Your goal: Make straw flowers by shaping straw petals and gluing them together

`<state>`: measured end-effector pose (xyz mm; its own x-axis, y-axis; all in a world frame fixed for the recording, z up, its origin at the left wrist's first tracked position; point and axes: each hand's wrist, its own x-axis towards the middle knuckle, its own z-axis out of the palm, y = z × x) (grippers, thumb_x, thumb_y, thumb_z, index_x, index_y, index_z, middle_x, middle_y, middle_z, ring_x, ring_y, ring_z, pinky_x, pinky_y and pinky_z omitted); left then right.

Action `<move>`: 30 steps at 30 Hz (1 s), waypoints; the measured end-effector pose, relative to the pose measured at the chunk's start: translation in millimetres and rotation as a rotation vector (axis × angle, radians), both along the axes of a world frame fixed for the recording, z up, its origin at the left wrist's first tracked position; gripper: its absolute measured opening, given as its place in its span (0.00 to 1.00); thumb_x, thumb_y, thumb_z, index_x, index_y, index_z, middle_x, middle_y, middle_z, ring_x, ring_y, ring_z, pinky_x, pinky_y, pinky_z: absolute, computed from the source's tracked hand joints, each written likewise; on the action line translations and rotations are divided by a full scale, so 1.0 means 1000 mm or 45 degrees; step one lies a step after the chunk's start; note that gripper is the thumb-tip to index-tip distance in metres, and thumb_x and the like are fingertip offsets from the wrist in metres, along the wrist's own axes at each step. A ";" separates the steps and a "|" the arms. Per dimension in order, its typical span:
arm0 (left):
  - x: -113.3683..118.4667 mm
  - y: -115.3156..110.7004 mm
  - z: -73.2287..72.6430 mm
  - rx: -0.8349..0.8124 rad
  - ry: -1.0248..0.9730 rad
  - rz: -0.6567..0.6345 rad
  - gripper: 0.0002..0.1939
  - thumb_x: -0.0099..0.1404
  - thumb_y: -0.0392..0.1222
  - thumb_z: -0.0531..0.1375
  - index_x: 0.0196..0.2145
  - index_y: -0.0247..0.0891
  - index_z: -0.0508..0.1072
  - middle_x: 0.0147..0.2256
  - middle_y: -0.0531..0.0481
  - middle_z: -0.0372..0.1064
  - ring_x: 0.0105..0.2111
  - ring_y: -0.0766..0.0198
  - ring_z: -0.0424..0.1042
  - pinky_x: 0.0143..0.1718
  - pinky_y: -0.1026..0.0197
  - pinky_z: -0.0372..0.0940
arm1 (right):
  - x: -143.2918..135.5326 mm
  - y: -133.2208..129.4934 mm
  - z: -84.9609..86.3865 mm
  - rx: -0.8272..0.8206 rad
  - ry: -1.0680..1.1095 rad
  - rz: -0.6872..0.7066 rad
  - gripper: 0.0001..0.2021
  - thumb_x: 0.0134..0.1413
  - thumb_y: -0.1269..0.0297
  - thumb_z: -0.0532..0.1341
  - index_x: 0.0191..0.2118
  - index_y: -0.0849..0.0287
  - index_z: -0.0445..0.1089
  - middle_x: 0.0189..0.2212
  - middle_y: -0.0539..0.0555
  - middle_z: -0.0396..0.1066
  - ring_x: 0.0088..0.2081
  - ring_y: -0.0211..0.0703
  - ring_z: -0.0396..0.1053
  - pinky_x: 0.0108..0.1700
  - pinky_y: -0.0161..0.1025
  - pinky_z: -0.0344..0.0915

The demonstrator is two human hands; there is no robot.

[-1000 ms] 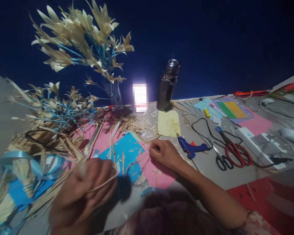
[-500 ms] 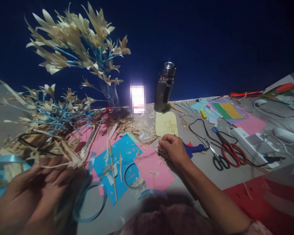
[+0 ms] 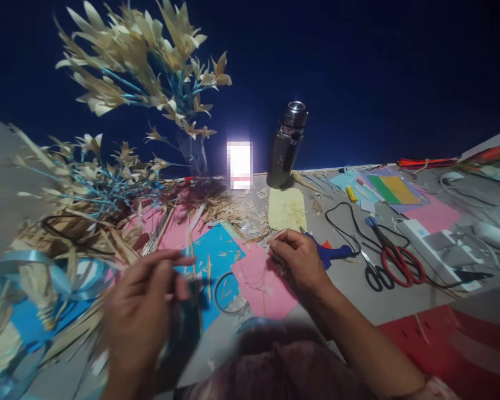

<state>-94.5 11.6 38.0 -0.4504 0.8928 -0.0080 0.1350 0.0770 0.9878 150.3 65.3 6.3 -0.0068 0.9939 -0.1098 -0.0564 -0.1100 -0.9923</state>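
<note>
Left hand [image 3: 139,311], blurred, hovers over blue ribbon [image 3: 37,266]; its grip is unclear. Right hand [image 3: 302,258] pinches together on pink paper [image 3: 262,286], beside the glue gun [image 3: 331,253].

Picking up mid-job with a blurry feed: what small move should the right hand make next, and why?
Probably lift the right hand clear of the pink paper sheet. Its fingertips seem pinched on a thin pale straw sliver at the sheet's edge, while the blurred left hand waits raised nearby.

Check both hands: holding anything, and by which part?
Left hand is blurred; its fingers close around a loop of light blue ribbon, exact hold unclear. Right hand pinches something thin at its fingertips over the pink paper; too small to identify.
</note>
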 end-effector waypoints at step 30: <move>0.070 0.006 -0.027 -0.400 -0.727 -0.897 0.22 0.64 0.59 0.66 0.29 0.35 0.75 0.13 0.60 0.57 0.13 0.74 0.45 0.18 0.65 0.39 | -0.006 -0.010 -0.001 -0.105 0.345 0.444 0.26 0.39 0.46 0.78 0.41 0.59 0.81 0.26 0.47 0.69 0.26 0.35 0.62 0.30 0.33 0.56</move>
